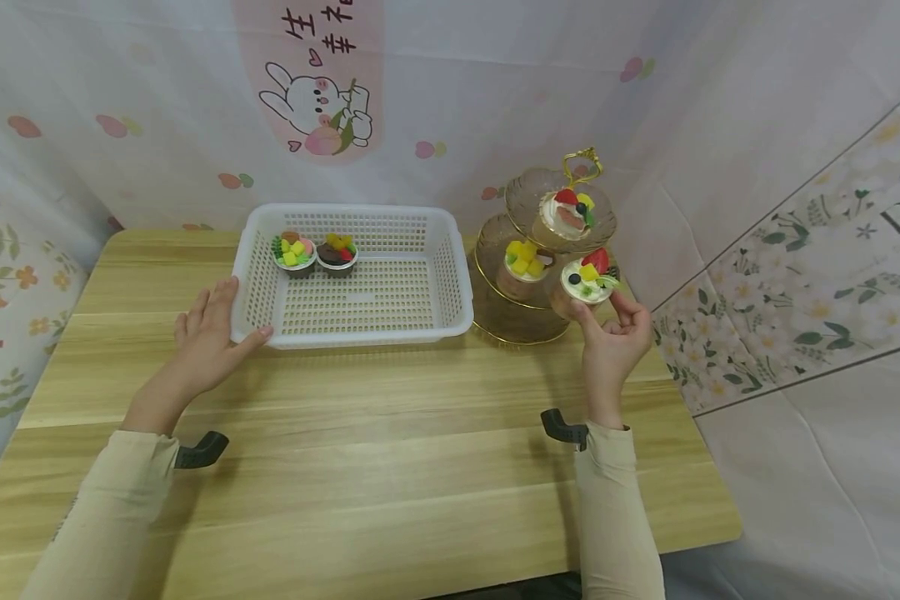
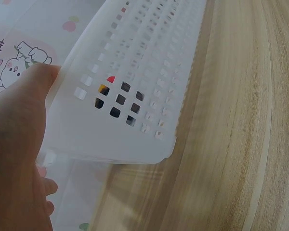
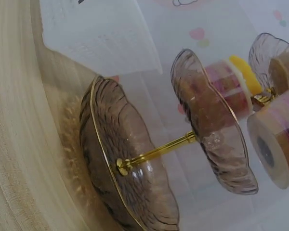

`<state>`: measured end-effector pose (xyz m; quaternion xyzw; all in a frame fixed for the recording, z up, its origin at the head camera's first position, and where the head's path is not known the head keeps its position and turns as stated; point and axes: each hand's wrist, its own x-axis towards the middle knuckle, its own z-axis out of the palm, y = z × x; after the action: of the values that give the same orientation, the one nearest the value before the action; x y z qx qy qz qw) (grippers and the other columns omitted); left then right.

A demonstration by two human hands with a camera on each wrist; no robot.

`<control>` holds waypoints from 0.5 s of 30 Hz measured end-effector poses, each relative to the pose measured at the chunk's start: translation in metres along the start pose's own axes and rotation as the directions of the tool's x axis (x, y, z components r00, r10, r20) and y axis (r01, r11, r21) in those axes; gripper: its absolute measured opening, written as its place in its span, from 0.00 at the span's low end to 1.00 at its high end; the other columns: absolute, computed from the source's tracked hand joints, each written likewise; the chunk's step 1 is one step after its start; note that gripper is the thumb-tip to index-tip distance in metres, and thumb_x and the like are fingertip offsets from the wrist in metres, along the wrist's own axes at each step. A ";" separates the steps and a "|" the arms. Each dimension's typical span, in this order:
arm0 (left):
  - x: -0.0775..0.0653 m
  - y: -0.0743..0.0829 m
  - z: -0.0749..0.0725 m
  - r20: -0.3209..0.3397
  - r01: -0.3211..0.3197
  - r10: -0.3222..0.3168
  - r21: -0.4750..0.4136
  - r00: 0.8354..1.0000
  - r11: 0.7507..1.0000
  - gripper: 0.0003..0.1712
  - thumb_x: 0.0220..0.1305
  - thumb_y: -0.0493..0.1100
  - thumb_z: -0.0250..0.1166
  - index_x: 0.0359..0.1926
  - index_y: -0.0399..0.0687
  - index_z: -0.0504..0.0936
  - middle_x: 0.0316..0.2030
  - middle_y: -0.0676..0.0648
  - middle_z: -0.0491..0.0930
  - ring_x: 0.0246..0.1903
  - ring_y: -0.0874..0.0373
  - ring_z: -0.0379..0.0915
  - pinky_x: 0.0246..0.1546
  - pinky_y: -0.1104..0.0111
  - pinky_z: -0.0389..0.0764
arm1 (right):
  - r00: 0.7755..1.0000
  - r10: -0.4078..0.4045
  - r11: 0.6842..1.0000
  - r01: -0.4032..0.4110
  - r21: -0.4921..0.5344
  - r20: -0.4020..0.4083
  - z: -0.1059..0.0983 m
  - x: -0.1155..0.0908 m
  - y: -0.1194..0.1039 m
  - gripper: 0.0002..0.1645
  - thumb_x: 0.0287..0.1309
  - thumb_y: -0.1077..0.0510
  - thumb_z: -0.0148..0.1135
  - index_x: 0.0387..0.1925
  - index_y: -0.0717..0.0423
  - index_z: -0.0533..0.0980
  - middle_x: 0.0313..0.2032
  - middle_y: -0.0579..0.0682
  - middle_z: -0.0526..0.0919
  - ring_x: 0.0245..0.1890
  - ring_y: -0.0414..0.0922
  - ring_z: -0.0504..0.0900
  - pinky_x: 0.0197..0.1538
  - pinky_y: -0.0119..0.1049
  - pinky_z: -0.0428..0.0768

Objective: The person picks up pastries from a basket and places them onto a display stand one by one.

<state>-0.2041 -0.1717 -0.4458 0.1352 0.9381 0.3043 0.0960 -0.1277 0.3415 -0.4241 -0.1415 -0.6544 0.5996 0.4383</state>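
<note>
My right hand (image 1: pixel 617 342) pinches a toy dessert cup (image 1: pixel 587 282) topped with cream, strawberry and yellow cubes. The cup is just off the front right of the tiered stand (image 1: pixel 521 329); the right wrist view shows its clear underside (image 3: pixel 267 149) beyond the middle plate's edge. On the middle plate stands a cup with yellow fruit (image 1: pixel 522 265); a strawberry-topped cup (image 1: pixel 564 215) is on the top plate. With fingers spread and fairly straight, my left hand (image 1: pixel 208 337) rests against the front left corner of a white basket (image 1: pixel 360 337), thumb at its rim.
Two small dark-cupped toy desserts, one with pink and yellow topping (image 1: pixel 295 254) and one with a dark topping (image 1: pixel 337 254), sit in the basket's back left. The wooden table (image 1: pixel 375 450) meets a printed curtain (image 1: pixel 435 75) behind and at the sides.
</note>
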 end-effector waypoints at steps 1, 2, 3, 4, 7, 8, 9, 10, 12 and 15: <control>0.000 0.000 0.000 0.000 -0.002 0.002 -0.001 1.000 1.000 0.57 0.70 0.67 0.51 0.78 0.46 0.26 0.78 0.33 0.26 0.75 0.28 0.19 0.64 0.26 0.24 | 1.000 0.001 1.000 -0.001 -0.011 0.000 0.001 0.000 0.001 0.29 0.42 0.63 0.80 0.47 0.60 0.76 0.45 0.44 0.84 0.11 0.31 0.57 0.17 0.21 0.59; 0.000 0.000 0.000 0.002 -0.002 0.002 -0.001 1.000 1.000 0.57 0.70 0.67 0.51 0.78 0.46 0.26 0.78 0.34 0.26 0.75 0.28 0.19 0.64 0.26 0.24 | 1.000 0.005 1.000 -0.005 -0.017 0.000 0.001 0.000 0.001 0.29 0.42 0.62 0.80 0.47 0.62 0.75 0.45 0.44 0.84 0.11 0.31 0.57 0.17 0.21 0.59; 0.000 -0.001 0.000 0.002 -0.002 0.002 0.000 1.000 1.000 0.57 0.70 0.67 0.51 0.78 0.46 0.26 0.78 0.34 0.26 0.75 0.28 0.19 0.64 0.26 0.24 | 1.000 0.011 1.000 -0.011 -0.019 -0.001 0.002 0.001 0.002 0.30 0.42 0.62 0.80 0.48 0.63 0.75 0.45 0.44 0.84 0.12 0.31 0.57 0.17 0.21 0.59; 0.000 -0.001 0.000 0.002 -0.002 0.002 0.001 1.000 1.000 0.57 0.70 0.67 0.51 0.78 0.46 0.26 0.78 0.33 0.26 0.75 0.28 0.19 0.64 0.26 0.24 | 1.000 0.018 1.000 -0.018 -0.021 -0.001 0.002 0.001 0.003 0.31 0.41 0.62 0.81 0.48 0.64 0.75 0.45 0.44 0.84 0.11 0.31 0.57 0.17 0.21 0.59; 0.001 -0.002 0.000 0.002 -0.001 0.001 0.004 1.000 1.000 0.57 0.70 0.67 0.51 0.78 0.46 0.26 0.78 0.33 0.26 0.75 0.28 0.19 0.64 0.26 0.24 | 1.000 0.022 0.999 -0.022 -0.039 0.003 0.005 0.001 0.005 0.33 0.41 0.60 0.81 0.49 0.66 0.74 0.45 0.43 0.84 0.11 0.31 0.57 0.17 0.21 0.59; 0.001 -0.002 0.000 0.002 0.000 0.000 0.004 1.000 1.000 0.57 0.70 0.67 0.51 0.78 0.46 0.26 0.78 0.34 0.25 0.75 0.28 0.19 0.64 0.26 0.24 | 1.000 0.022 0.999 -0.022 -0.042 0.004 0.005 0.002 0.006 0.34 0.41 0.60 0.81 0.49 0.66 0.74 0.45 0.43 0.84 0.11 0.31 0.56 0.17 0.21 0.59; 0.001 -0.002 0.000 0.000 -0.002 0.002 0.006 1.000 1.000 0.57 0.70 0.67 0.51 0.78 0.46 0.26 0.78 0.33 0.25 0.75 0.28 0.19 0.64 0.26 0.24 | 1.000 0.022 0.999 -0.022 -0.044 0.005 0.006 0.002 0.006 0.34 0.41 0.60 0.81 0.49 0.67 0.74 0.45 0.43 0.84 0.11 0.31 0.56 0.17 0.21 0.58; 0.001 -0.002 0.000 0.002 -0.001 0.001 0.007 1.000 1.000 0.57 0.70 0.67 0.51 0.78 0.46 0.26 0.78 0.34 0.25 0.75 0.28 0.19 0.64 0.26 0.24 | 1.000 0.019 0.999 -0.018 -0.047 0.006 0.007 0.003 0.007 0.34 0.41 0.61 0.81 0.49 0.68 0.73 0.44 0.43 0.83 0.11 0.31 0.56 0.17 0.21 0.58; 0.002 -0.003 0.000 0.000 -0.002 0.002 0.007 1.000 1.000 0.57 0.70 0.67 0.51 0.78 0.46 0.26 0.78 0.34 0.25 0.75 0.28 0.19 0.64 0.26 0.24 | 1.000 0.012 0.998 -0.012 -0.055 0.007 0.009 0.004 0.008 0.35 0.41 0.60 0.81 0.49 0.69 0.73 0.45 0.42 0.83 0.12 0.31 0.56 0.17 0.22 0.58; 0.002 -0.003 0.000 -0.002 -0.002 0.002 0.006 1.000 1.000 0.57 0.70 0.67 0.51 0.78 0.46 0.26 0.78 0.35 0.25 0.75 0.28 0.19 0.64 0.26 0.24 | 1.000 0.000 0.998 0.001 -0.064 0.013 0.011 0.006 0.008 0.36 0.41 0.59 0.81 0.50 0.70 0.73 0.45 0.42 0.83 0.12 0.32 0.56 0.18 0.22 0.58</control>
<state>-0.2070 -0.1736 -0.4481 0.1358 0.9389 0.3019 0.0943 -0.1422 0.3410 -0.4281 -0.1513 -0.6763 0.5790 0.4295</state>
